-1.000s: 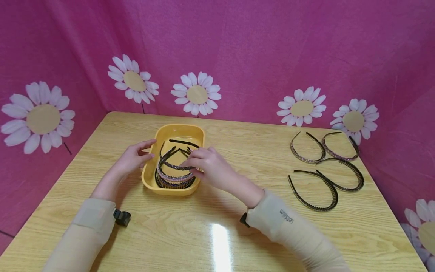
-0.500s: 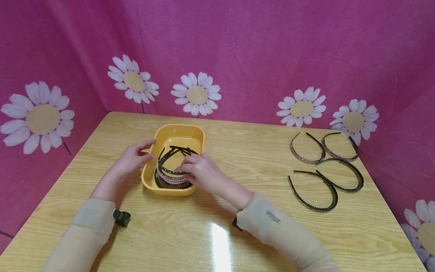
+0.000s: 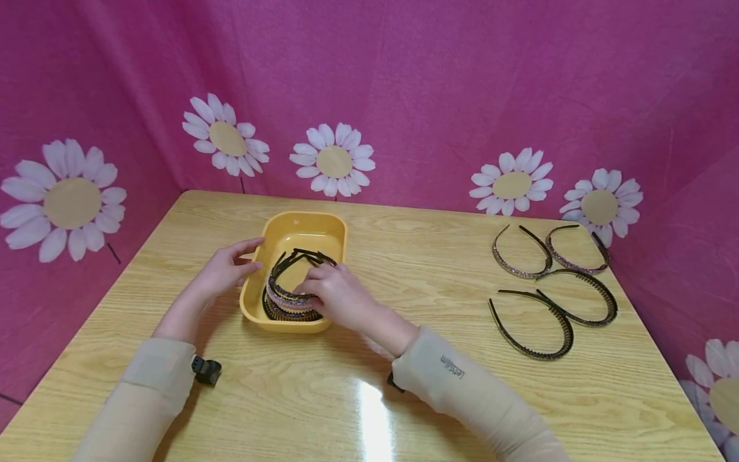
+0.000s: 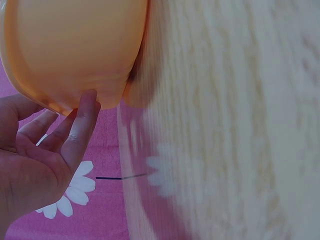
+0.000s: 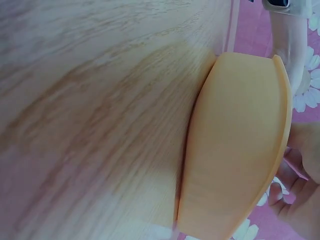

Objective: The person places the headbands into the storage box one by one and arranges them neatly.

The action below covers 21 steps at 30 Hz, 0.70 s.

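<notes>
A yellow plastic basin stands left of centre on the table, with several headbands stacked at its near end, pink and dark glittery ones among them. Reaching over its right rim, my right hand pinches a dark glittery headband on top of the stack; the fingers partly cover it. In the right wrist view the basin's outer wall hides the headbands. My left hand touches the left rim. The left wrist view shows its extended fingers against the outside of the basin.
Several more headbands lie at the right of the wooden table, including a sparkly one, a pinkish one and dark toothed ones. A pink cloth with daisies rises behind the table.
My right hand has moved slightly left and toward me inside the basin, bringing the dark headband down onto the stack. The left hand has stayed at the rim.
</notes>
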{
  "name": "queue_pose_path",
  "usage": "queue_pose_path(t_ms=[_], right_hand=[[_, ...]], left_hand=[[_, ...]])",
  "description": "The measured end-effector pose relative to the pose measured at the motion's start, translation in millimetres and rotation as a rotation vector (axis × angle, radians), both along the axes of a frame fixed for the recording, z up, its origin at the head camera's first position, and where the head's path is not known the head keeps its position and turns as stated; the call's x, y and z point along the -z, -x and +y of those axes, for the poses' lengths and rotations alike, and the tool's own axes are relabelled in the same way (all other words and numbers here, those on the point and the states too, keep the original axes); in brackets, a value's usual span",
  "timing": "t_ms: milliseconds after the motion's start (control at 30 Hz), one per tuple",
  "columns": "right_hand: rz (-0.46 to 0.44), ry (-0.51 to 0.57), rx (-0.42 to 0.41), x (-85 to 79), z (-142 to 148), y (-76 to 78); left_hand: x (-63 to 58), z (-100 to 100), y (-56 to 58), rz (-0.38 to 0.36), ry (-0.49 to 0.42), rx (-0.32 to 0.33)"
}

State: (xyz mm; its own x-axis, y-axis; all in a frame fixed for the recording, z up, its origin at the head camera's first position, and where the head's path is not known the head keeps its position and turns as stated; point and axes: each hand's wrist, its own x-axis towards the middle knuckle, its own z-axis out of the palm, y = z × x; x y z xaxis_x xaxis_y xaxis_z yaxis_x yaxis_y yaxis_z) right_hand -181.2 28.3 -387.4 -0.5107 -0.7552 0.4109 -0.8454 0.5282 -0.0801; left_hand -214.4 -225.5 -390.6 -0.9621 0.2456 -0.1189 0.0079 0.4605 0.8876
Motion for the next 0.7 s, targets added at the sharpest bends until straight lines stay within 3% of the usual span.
queue_pose_path(t_ms=[267,700], right_hand=[[-0.014,0.017,-0.038,3.3,-4.2,0.7],[-0.04,-0.01,-0.021,5.6,-5.9,-2.9]], left_hand=[[0.4,0.1,0.1,-0.003,-0.007,-0.001],[1.5,-0.2,0.3,0.01,0.004,-0.004]])
